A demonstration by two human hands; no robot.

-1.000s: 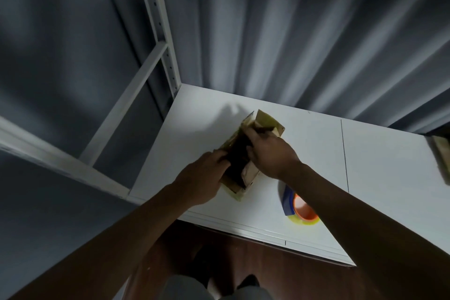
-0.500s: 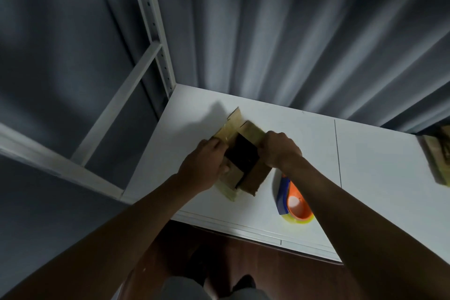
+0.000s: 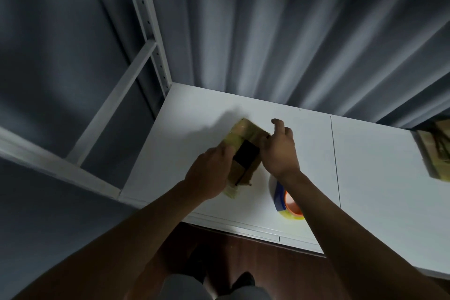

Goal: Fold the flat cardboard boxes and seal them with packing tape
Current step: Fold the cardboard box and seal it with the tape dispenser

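The tape roll (image 3: 289,204) sits on the white tabletop (image 3: 379,178) near my right wrist. My left hand (image 3: 209,173) holds the small box (image 3: 243,153) by its side. My right hand (image 3: 277,151) presses the other side, fingers partly lifted. I think I am folding the flaps shut. Next I need the tape.
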